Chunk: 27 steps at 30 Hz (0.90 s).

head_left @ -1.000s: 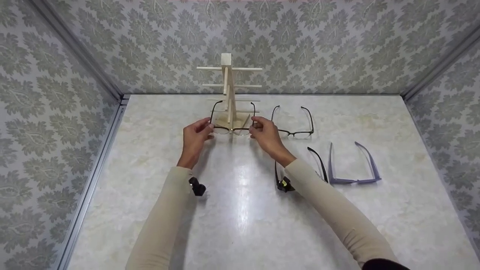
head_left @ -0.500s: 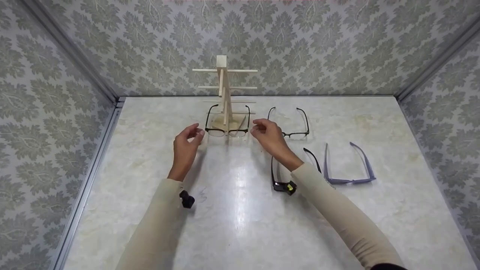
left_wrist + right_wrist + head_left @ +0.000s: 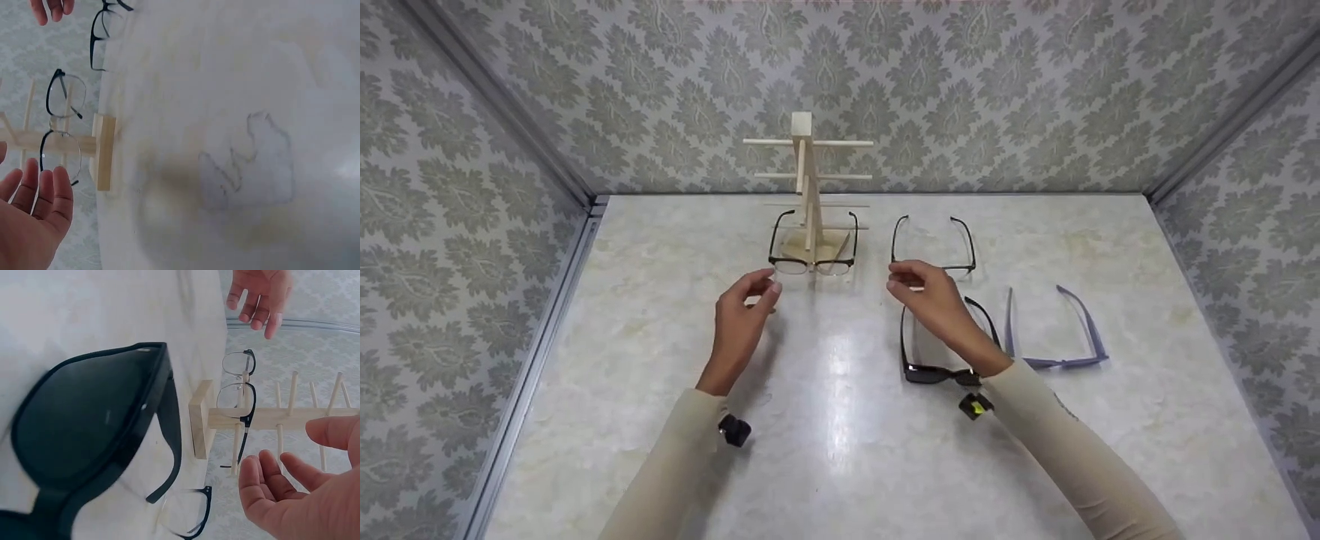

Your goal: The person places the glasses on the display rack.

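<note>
A pair of half-rim eyeglasses with dark upper frames hangs on the lowest level of a wooden display stand, its temples pointing back on either side of the post. Left of centre, my left hand is just in front of the glasses' left corner, fingers loosely bent and holding nothing. My right hand is off to the right of the stand, also holding nothing, and overlaps a second pair of black-framed eyeglasses on the table. In the right wrist view the fingers are relaxed and apart from the hanging glasses.
Black sunglasses lie on the table under my right forearm. To their right are purple-grey glasses with temples unfolded. Bare dowels stick out from the stand's upper levels. Patterned walls enclose the table behind and at the sides.
Both hands have let go of the half-rim eyeglasses, which stay on the stand. The right hand has drawn away to the right and toward me; the left has drawn slightly back.
</note>
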Motion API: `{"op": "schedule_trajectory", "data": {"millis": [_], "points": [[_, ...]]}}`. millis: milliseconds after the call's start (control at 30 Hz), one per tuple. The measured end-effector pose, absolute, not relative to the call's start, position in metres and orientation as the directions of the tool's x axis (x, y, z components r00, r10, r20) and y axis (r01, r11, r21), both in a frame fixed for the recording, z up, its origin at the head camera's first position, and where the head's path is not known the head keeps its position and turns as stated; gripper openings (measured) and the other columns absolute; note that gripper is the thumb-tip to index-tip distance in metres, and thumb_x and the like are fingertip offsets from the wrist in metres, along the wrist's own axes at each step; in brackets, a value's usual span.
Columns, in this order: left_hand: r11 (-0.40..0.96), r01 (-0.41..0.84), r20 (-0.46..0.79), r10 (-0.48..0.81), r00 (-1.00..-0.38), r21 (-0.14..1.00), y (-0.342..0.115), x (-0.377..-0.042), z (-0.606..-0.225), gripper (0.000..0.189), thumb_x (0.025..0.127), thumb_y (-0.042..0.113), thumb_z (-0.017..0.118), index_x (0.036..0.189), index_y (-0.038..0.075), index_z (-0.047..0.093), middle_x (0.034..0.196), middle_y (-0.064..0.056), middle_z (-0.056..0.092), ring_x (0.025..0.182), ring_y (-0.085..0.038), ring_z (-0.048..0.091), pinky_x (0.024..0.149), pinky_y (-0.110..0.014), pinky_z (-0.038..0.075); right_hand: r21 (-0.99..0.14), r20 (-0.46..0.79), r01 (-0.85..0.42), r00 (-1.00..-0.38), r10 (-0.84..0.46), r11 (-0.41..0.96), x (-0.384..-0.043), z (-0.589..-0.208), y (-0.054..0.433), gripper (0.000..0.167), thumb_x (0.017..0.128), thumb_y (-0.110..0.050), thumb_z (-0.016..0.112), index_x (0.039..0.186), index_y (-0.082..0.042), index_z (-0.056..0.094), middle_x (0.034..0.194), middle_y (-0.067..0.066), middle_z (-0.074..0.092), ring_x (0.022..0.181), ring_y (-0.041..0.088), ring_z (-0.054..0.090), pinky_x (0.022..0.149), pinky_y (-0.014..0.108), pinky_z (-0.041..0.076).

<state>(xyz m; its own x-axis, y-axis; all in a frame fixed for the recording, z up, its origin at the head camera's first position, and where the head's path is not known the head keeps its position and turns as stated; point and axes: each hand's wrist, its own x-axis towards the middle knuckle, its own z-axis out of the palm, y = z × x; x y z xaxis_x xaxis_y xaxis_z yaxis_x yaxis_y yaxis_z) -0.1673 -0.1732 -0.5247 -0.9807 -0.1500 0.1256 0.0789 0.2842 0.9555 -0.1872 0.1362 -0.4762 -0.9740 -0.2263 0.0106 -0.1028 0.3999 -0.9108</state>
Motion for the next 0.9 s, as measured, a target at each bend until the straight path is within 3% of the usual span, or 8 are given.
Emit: {"op": "schedule_trajectory", "data": {"millis": [300,500,667,767,900], "points": [[0.263,0.079,0.096,-0.050,-0.994,0.962,-0.145,-0.150,-0.533,0.029,0.108,0.017,0.074,0.135,0.005,0.076,0.113,-0.008,0.075,0.109,-0.023,0.070,0.082,-0.031,0.065,-0.896,0.015,-0.100,-0.981,-0.195,0.433,-0.167,-0.485,0.166,0.034,0.108,-0.012,0.071,0.139,0.001,0.071,0.132,0.019,0.074,0.125,0.034,0.068,0.107,0.053,0.057],[0.273,0.106,0.098,0.043,-0.994,0.956,-0.125,-0.145,-0.542,0.030,0.107,0.017,0.075,0.134,0.005,0.077,0.112,-0.005,0.076,0.109,-0.023,0.071,0.086,-0.036,0.061,-0.883,0.021,-0.089,-0.988,-0.152,0.461,-0.156,-0.493,0.186,0.032,0.108,-0.011,0.071,0.137,0.002,0.072,0.133,0.019,0.074,0.126,0.035,0.068,0.107,0.052,0.058],[0.262,0.110,0.084,0.109,-0.990,0.959,-0.112,-0.141,-0.548,0.032,0.107,0.016,0.075,0.135,0.000,0.075,0.110,-0.005,0.076,0.107,-0.022,0.071,0.085,-0.034,0.061,-0.891,0.013,-0.061,-0.994,-0.109,0.450,-0.146,-0.498,0.201,0.030,0.108,-0.009,0.071,0.136,0.002,0.073,0.135,0.021,0.073,0.127,0.035,0.068,0.107,0.050,0.057],[0.240,0.104,0.071,0.140,-0.988,0.965,-0.104,-0.139,-0.549,0.034,0.107,0.015,0.075,0.136,-0.002,0.074,0.109,-0.006,0.076,0.104,-0.023,0.071,0.079,-0.034,0.064,-0.891,0.006,-0.048,-0.996,-0.094,0.452,-0.139,-0.501,0.210,0.030,0.109,-0.009,0.070,0.137,0.002,0.072,0.135,0.021,0.073,0.127,0.034,0.068,0.106,0.042,0.058],[0.210,0.100,0.060,0.189,-0.980,0.973,-0.092,-0.135,-0.551,0.035,0.107,0.015,0.075,0.137,-0.004,0.073,0.109,-0.008,0.075,0.102,-0.025,0.071,0.075,-0.040,0.067,-0.893,-0.003,-0.027,-0.998,-0.067,0.448,-0.130,-0.505,0.220,0.031,0.108,-0.008,0.070,0.137,0.003,0.072,0.134,0.021,0.074,0.126,0.033,0.069,0.099,0.023,0.056]]}}
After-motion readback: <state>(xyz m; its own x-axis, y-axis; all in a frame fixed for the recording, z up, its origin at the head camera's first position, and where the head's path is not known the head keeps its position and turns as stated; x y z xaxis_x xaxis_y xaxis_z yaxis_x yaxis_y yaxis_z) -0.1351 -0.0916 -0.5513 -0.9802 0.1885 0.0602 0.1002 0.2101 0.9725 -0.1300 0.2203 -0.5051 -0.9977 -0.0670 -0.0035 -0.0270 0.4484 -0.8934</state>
